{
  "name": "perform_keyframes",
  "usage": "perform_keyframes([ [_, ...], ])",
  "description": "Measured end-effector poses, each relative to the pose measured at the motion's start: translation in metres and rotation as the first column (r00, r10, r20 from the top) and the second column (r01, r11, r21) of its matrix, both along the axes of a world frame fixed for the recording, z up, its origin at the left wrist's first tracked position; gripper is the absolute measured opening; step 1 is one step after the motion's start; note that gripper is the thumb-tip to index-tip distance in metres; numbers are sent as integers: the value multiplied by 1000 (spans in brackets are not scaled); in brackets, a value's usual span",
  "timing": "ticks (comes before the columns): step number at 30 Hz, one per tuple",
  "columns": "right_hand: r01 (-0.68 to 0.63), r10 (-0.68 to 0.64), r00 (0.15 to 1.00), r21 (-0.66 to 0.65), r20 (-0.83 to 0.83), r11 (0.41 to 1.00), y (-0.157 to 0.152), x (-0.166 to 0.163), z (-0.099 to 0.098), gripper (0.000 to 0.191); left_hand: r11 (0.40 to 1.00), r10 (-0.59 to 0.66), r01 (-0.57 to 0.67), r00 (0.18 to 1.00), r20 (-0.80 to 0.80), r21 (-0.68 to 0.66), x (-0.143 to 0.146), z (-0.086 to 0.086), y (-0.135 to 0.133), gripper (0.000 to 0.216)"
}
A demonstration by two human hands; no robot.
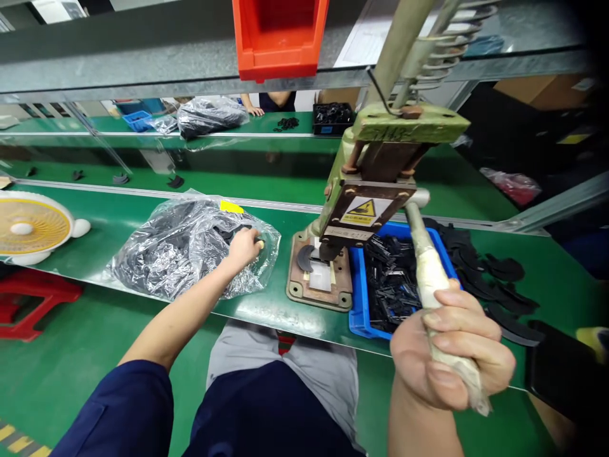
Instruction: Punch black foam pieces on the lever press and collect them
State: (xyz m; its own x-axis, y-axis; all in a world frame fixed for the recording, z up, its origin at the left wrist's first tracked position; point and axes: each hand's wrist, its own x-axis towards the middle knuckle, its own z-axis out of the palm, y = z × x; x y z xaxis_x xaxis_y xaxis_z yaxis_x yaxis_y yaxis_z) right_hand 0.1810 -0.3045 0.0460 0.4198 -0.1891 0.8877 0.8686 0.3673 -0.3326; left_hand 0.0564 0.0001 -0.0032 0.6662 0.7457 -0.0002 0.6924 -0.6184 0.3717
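Note:
My right hand (454, 346) is wrapped round the taped lever handle (431, 273) of a green hand press (371, 171). The lever points down toward me. My left hand (245, 247) reaches into the mouth of a clear plastic bag (190, 247) full of black parts. Its fingers are bent together at a dark piece, and their tips are partly hidden. On the press base (297, 289), a black crescent-shaped piece (305, 258) lies beside a pale plate (321, 277), under the press head.
Right of the press stands a blue bin (360, 317) of small black parts, with black curved pieces (504, 295) beyond it. A fan (28, 225) lies at left. Overhead hangs a red bin (278, 63). Another person's hand (254, 111) rests on the far bench.

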Motion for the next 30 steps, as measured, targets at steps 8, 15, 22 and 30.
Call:
perform_keyframes([
  [8, -39, 37, 998, 34, 52, 999, 1, 3, -1, 29, 985, -112, 138, 968, -226, 105, -24, -13, 32, 31],
  [15, -44, 44, 999, -1, 22, 999, 0, -1, 3, 19, 954, -230, 259, 955, -186, 152, -8, -14, 44, 41],
  [22, -44, 44, 999, 15, 0, 999, -1, -2, 1, 20, 899, -349, 413, 878, -326, 149, 6, -10, 47, 31],
  [30, -84, 85, 996, 43, -8, 996, 1, -4, 3, 16, 813, -503, 561, 812, -297, 156, -2, -15, 51, 27],
])
